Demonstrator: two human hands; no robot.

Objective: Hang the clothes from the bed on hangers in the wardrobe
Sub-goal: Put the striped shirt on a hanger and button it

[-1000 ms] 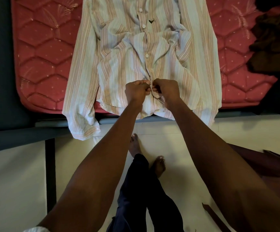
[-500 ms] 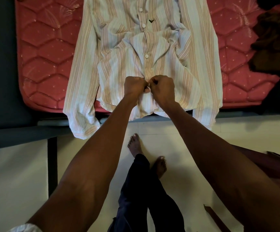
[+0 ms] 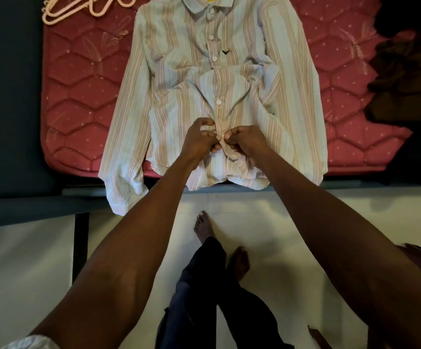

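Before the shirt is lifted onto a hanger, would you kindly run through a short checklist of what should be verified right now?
1. Striped shirt lies front up on the red mattress: ok.
2. Upper buttons fastened down the placket: ok.
3. Lowest button fastened: not ok; left hand and right hand both pinch the placket there.
4. Hangers at hand, on the mattress corner beyond the shirt's sleeve: ok.
5. Hem and cuffs fully on the bed: not ok; they droop over the edge.
6. Dark clothes apart from the shirt: ok.
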